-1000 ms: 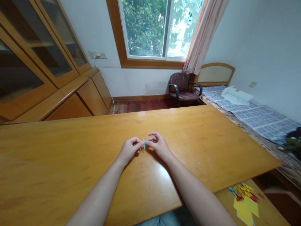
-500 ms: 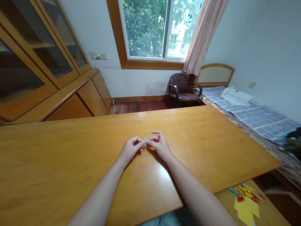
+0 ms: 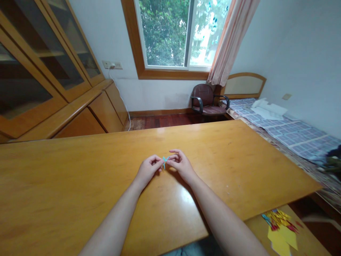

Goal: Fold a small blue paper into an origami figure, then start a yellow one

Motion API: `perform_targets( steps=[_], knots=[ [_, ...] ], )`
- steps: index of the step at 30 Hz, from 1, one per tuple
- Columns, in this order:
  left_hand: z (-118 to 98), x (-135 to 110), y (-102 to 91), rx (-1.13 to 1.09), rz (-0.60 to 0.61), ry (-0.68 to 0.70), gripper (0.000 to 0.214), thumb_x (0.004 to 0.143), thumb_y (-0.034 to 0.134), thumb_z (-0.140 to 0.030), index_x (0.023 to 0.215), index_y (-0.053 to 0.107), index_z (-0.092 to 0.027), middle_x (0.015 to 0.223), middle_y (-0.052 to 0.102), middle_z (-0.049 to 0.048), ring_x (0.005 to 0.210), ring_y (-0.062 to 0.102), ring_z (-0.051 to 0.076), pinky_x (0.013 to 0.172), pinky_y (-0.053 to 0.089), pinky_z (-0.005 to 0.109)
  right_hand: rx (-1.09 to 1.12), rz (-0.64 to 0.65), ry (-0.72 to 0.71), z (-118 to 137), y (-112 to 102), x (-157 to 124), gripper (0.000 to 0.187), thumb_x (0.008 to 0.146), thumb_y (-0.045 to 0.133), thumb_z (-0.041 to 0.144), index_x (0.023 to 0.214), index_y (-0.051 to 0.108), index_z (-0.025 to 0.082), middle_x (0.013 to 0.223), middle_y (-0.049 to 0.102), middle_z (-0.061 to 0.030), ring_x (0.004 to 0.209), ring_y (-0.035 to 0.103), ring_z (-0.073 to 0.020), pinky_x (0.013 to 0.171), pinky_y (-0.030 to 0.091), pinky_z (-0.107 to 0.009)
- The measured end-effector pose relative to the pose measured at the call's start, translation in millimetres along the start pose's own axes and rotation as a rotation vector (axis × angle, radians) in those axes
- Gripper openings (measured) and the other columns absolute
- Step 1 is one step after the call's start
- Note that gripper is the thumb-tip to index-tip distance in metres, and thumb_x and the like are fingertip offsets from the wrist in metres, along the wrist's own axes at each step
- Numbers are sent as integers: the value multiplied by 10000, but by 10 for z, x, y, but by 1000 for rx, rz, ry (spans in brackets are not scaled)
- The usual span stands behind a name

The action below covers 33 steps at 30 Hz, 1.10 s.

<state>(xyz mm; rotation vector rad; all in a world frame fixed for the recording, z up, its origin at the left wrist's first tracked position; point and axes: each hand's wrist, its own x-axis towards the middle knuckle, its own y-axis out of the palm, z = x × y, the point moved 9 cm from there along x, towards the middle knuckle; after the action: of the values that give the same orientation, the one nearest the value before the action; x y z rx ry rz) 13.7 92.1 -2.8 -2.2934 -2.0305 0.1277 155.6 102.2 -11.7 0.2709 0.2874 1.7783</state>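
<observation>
A small turquoise origami piece, folded into narrow points, is held just above the wooden table. My left hand pinches its left side between thumb and fingers. From the other side my right hand grips it with the thumb and a bent finger, while another finger stays raised and stretched out. One point hangs downward between the hands, and two others angle upward. The fingertips cover part of the folds.
At lower right, a lower board carries yellow paper sheets and a pile of small yellow, red and blue folded pieces. Beyond the table are an armchair, a bed and a glass-door cabinet.
The turquoise piece now shows a point spread out toward the upper right, beside my right fingers. My right hand has shifted slightly; my left keeps its pinch.
</observation>
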Motion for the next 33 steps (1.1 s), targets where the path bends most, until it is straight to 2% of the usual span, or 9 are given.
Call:
perform_targets(
  steps=[17, 33],
  knots=[
    [22, -14, -4, 65, 7, 39, 304, 766, 698, -458, 779, 632, -161, 654, 625, 10, 565, 565, 135, 541, 428, 228, -16, -39, -10, -3, -22, 12, 497, 619, 835, 325, 1024, 562, 236, 724, 659, 45, 693, 638, -136, 670, 494, -277],
    [47, -46, -13, 6, 13, -1, 312, 750, 714, -450, 695, 613, -160, 558, 602, -4, 489, 527, 117, 501, 423, 221, -21, -12, -17, -4, 0, -6, 480, 636, 818, 290, 1037, 559, 230, 726, 646, 48, 672, 617, -122, 649, 464, -247]
  ],
)
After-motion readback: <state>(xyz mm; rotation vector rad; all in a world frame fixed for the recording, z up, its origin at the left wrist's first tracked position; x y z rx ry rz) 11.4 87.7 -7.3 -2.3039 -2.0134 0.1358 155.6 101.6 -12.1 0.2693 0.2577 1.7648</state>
